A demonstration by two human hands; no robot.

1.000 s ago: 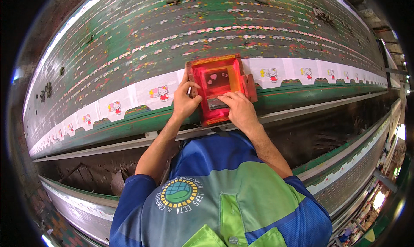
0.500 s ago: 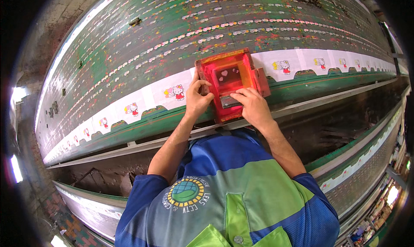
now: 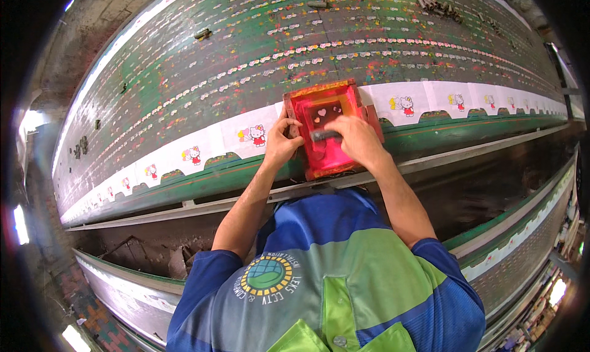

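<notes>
A small wooden screen-printing frame (image 3: 321, 87), smeared with red ink, lies across a white strip of printed cloth or paper (image 3: 228, 129). My left hand (image 3: 283, 144) grips the frame's left side, thumb and fingers closed at its edge. Inside the frame, my right hand (image 3: 359, 142) is closed around a dark squeegee (image 3: 318, 135), whose far part my fingers cover. The squeegee rests around the middle of the red mesh, just below the heart-shaped openings. Slight blur softens the right hand. On both sides of the frame, the strip carries repeated cartoon cat figures with balloons.
The long table (image 3: 246, 44) is green and grey, spotted with ink and rows of small marks. A pile of dark short rolls (image 3: 437, 6) lies at the far right. Along the near edge runs a metal rail (image 3: 430, 158), with a dark trough beyond it toward me.
My right hand has lifted from flat fingers low in the frame to a fist-like grip, and the squeegee has moved up the mesh. The left hand keeps its hold.
</notes>
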